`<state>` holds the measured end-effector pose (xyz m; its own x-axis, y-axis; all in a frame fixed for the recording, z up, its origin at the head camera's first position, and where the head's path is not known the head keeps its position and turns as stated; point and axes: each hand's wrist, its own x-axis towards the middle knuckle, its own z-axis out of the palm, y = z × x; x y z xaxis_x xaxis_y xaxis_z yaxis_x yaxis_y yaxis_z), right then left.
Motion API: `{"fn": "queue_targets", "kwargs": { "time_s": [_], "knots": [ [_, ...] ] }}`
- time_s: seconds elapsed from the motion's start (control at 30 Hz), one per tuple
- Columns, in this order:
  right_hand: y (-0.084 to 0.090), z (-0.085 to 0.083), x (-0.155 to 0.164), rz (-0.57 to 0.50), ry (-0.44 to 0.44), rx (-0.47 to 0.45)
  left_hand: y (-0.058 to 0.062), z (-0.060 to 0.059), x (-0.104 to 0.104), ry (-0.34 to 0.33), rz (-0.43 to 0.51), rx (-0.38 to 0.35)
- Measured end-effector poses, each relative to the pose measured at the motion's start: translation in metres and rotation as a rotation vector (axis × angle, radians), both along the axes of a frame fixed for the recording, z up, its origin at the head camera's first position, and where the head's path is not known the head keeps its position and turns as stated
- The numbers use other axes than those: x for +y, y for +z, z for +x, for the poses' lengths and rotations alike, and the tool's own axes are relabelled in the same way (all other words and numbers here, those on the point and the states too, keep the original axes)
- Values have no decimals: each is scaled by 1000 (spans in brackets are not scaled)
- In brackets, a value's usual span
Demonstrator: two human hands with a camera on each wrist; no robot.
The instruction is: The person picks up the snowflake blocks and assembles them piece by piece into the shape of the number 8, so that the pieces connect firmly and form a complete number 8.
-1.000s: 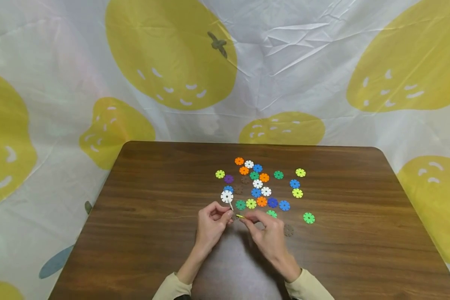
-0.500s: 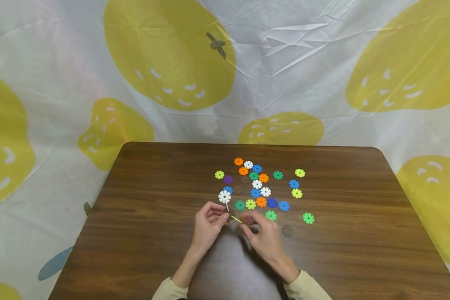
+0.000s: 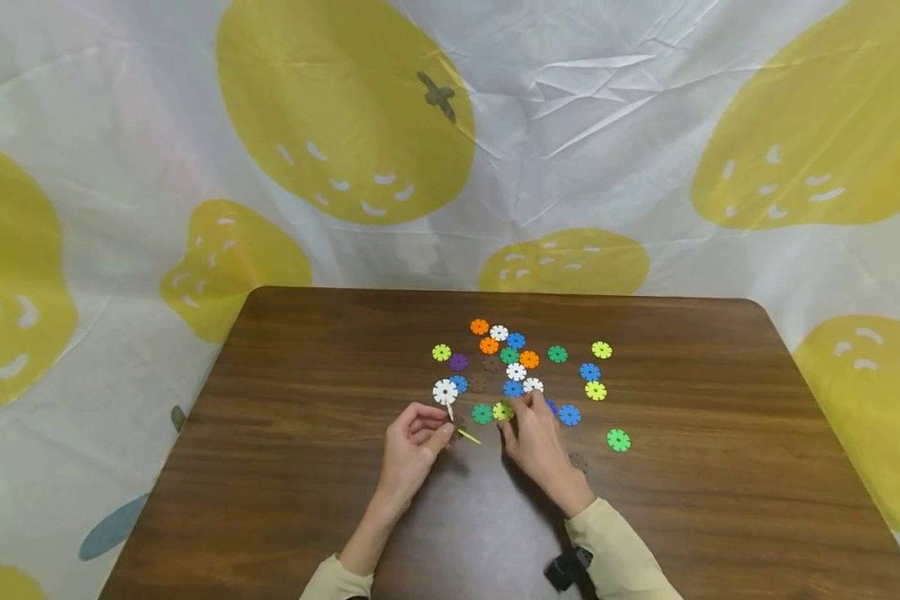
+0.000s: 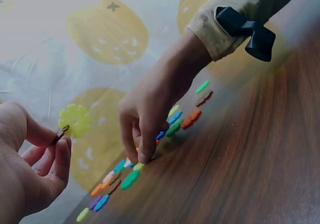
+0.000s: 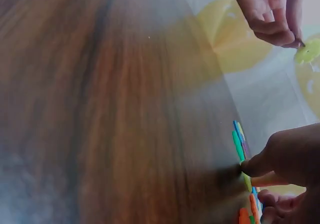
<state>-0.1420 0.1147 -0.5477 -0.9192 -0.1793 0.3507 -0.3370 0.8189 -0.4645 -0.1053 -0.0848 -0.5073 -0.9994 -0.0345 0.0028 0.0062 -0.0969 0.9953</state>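
My left hand point(image 3: 412, 446) pinches a brown notched plastic disc point(image 4: 61, 134), seen nearly edge-on, between thumb and fingertips. Joined to it are a white notched disc point(image 3: 446, 392), standing out on the far side, and a yellow-green one point(image 4: 75, 120) that shows edge-on in the head view. These pieces are held above the table. My right hand point(image 3: 538, 442) reaches down to the tabletop, its thumb and finger at the edges of a loose yellow-green disc point(image 3: 501, 410) lying flat. A green disc point(image 3: 482, 414) lies just left of that one.
Several loose discs lie beyond the hands on the wooden table point(image 3: 307, 400), among them an orange one point(image 3: 479, 327) and a purple one point(image 3: 458, 362). A bright green disc point(image 3: 618, 440) lies to the right. A lemon-print cloth point(image 3: 390, 250) hangs behind.
My right hand has let go of the yellow-green disc joined to the held pieces and moved right and away to a loose yellow-green disc. My left hand has shifted slightly left, still pinching.
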Motion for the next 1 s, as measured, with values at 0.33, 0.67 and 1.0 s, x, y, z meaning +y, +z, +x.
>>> {"fn": "queue_targets", "kwargs": {
  "time_s": [0.33,0.67,1.0],
  "knots": [
    [8,5,1,-63,-35,-193,1,-2,0,3,39,-21],
    [13,21,-2,-204,19,-194,0,-3,-1,11,43,-16],
    [37,42,-9,-433,57,-245,1,-5,-3,6,38,21]
  ]
}}
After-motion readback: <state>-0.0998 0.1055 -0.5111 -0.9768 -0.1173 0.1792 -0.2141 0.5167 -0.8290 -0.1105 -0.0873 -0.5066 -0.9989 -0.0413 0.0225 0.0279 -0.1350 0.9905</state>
